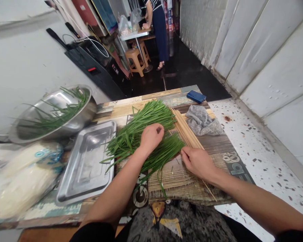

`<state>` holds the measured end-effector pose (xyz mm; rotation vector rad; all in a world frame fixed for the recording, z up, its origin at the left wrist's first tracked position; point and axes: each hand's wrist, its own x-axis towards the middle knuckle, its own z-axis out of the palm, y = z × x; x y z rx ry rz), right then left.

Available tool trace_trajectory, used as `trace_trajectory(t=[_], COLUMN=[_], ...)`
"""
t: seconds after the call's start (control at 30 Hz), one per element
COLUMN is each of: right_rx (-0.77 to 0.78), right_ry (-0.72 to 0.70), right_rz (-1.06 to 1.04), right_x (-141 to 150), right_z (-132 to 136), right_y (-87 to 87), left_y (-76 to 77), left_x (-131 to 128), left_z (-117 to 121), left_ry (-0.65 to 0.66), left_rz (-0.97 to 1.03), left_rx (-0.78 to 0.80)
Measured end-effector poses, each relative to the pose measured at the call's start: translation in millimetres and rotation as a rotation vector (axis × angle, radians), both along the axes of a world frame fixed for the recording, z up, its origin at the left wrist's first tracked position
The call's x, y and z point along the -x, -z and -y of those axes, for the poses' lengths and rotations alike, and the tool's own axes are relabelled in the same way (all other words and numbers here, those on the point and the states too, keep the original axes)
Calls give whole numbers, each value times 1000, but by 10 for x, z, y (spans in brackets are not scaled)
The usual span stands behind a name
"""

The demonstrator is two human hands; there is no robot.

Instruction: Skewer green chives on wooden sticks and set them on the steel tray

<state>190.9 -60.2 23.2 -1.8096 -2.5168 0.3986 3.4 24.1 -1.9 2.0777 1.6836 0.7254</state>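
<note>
Tabletop printed in multicoloured wooden planks (217, 144) fills the middle of the head view, its far edge facing glossy black floor (187, 67) and its right edge bordering white speckled floor (262, 161). Bare surface lies to the right of the work, beyond a row of thin pale wooden skewers (185, 129), up to a crumpled grey cloth (203, 121) and a small dark-blue box (196, 96) near the far corner. The left side is tighter: a shallow rectangular metal tray (111, 144) stands just beside the leaf tips, with a wide round steel bowl (89, 104) and a clear plastic bag of pale contents (27, 181) farther left. Both bare forearms reach forward from the near edge, the left slanting up and rightward, the right coming in low from the right-hand corner. Between them, long slender green leaves (154, 114) lie in two overlapping bunches, stalk ends toward the skewers. The left hand (153, 136) is over these bunches, fingers curled and thumb close to the forefinger; whether it grips any leaves cannot be told. The right hand (199, 163) lies over the skewers, fingers folded in, thumb and forefinger at the lower bunch's stalk ends; what they pinch is hidden.
</note>
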Motion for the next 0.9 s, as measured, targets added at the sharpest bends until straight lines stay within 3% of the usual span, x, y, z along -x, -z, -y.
trace_trajectory(t=[0.33,0.9], right_rx=[-2,1], right_ry=[-5,-8], right_rz=[-2,5], right_x=[5,5], right_z=[3,3], right_y=[-6,-17], left_y=[-5,-82], left_x=[-9,-44], left_z=[18,46], left_ry=[94,143], left_rz=[-21,-62], left_rx=[-36,-39])
